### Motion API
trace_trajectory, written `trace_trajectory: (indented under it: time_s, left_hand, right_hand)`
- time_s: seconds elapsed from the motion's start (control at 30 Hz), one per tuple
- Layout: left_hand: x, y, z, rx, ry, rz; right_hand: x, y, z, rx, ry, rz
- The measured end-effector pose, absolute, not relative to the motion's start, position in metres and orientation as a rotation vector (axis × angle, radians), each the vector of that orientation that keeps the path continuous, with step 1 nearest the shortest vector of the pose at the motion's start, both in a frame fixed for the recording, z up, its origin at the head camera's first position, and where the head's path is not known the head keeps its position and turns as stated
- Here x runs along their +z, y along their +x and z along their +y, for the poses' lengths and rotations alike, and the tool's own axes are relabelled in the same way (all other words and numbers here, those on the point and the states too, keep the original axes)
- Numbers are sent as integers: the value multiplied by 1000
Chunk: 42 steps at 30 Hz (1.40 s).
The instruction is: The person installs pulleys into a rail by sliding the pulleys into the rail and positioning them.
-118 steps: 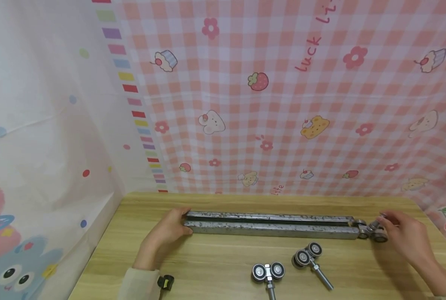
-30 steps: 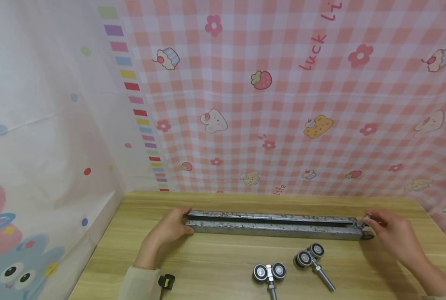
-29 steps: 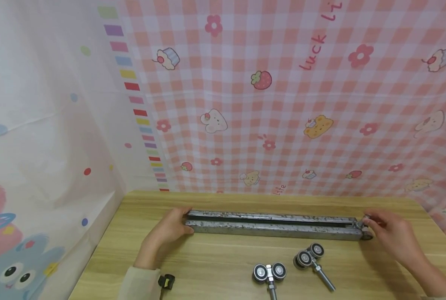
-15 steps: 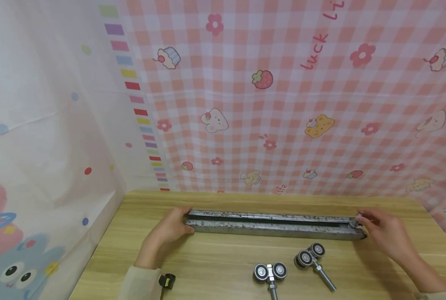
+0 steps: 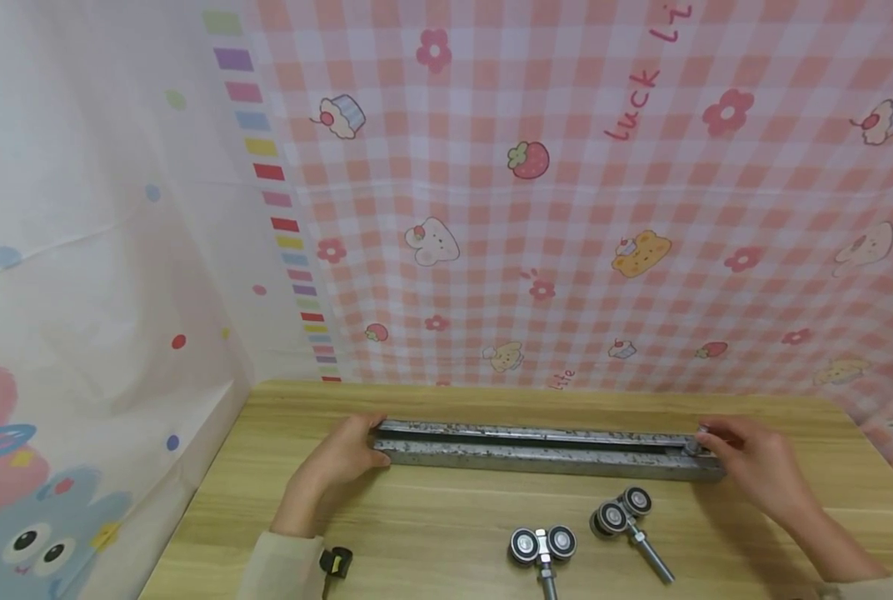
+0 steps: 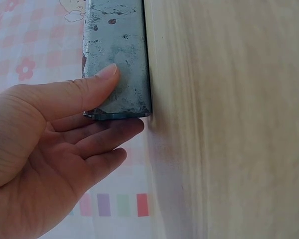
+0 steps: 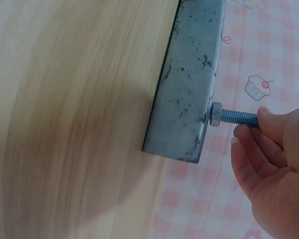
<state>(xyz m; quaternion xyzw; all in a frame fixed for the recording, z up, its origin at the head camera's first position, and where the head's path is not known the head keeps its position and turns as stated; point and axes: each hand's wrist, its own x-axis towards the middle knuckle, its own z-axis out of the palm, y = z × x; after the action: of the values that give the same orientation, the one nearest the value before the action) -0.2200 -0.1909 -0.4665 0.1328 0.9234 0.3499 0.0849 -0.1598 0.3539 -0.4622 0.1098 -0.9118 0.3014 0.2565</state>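
Note:
A scuffed grey steel track (image 5: 544, 458) with a slot along its top lies across the table. My left hand (image 5: 334, 458) grips its left end; in the left wrist view the thumb presses the near face (image 6: 119, 64) and the fingers curl by the end. At the other end, my right hand (image 5: 763, 462) pinches the threaded bolt (image 7: 241, 118) of a roller trolley between thumb and fingers. That bolt, with a nut at its base, sticks up out of the slot, slightly in from the end. The trolley's wheels are hidden inside the track.
Two loose roller trolleys lie in front of the track: one near the middle (image 5: 542, 546), one farther right (image 5: 622, 515). A small black thing (image 5: 336, 562) with a yellow mark sits by the left sleeve. Patterned cloth (image 5: 476, 200) hangs behind the wooden table (image 5: 431, 517).
My right hand has moved left with the trolley; its wheels, outside the track's right end before, have gone inside, and the bolt has slid along the slot. The left hand keeps its grip.

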Motion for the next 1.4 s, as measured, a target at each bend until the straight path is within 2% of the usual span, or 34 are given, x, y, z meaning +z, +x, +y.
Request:
trace_trajectory:
  time_s: [1.4]
  left_hand:
    - [-468, -222, -190, 1049, 412, 2767]
  right_hand:
    - [-454, -173, 285, 930, 394, -2503]
